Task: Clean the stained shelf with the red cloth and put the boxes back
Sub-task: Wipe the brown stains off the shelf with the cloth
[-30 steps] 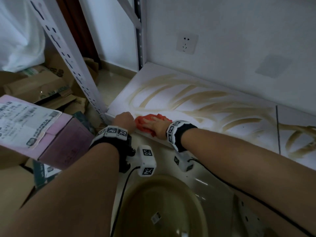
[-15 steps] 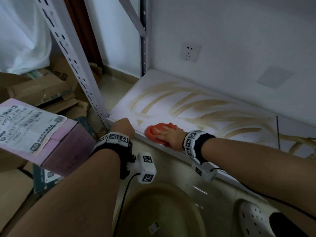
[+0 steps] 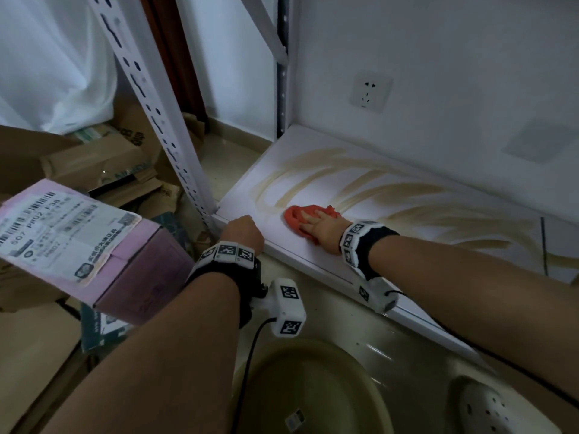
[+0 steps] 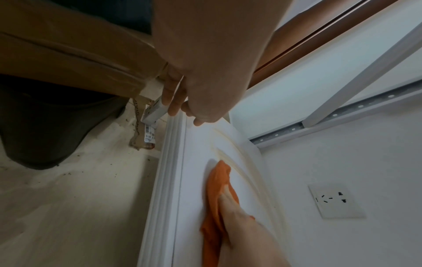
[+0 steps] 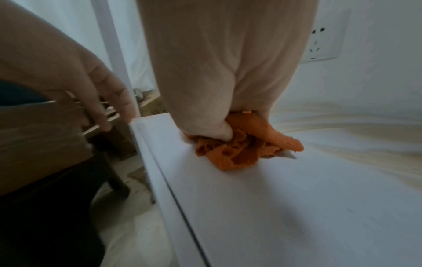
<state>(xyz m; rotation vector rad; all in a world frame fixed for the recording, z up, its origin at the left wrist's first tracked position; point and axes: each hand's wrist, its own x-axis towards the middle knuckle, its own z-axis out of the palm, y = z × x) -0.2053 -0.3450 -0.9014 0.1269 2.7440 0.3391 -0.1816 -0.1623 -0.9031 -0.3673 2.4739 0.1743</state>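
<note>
The white shelf (image 3: 313, 255) carries tan smear stains (image 3: 407, 192) across most of its top. A red cloth (image 3: 296, 216) lies bunched near the front left. My right hand (image 3: 315, 225) presses on it with fingers laid flat; in the right wrist view the thumb (image 5: 222, 132) digs into the cloth (image 5: 242, 150). My left hand (image 3: 242, 230) holds the shelf's front left corner, its thumb (image 4: 198, 122) on top and its fingers (image 4: 172, 103) down over the rim. A pink box (image 3: 103, 245) with a white label sits at the left, off the shelf.
A slotted white upright (image 3: 156, 120) rises by the left hand. Flattened cardboard boxes (image 3: 103, 164) lie on the floor behind the pink box. An olive basin (image 3: 313, 389) and a white clog (image 3: 501, 411) sit in front of the shelf. A wall socket (image 3: 371, 92) is above it.
My right hand has slid the red cloth right and deeper onto the shelf, away from the left hand. The left hand has stayed on the corner.
</note>
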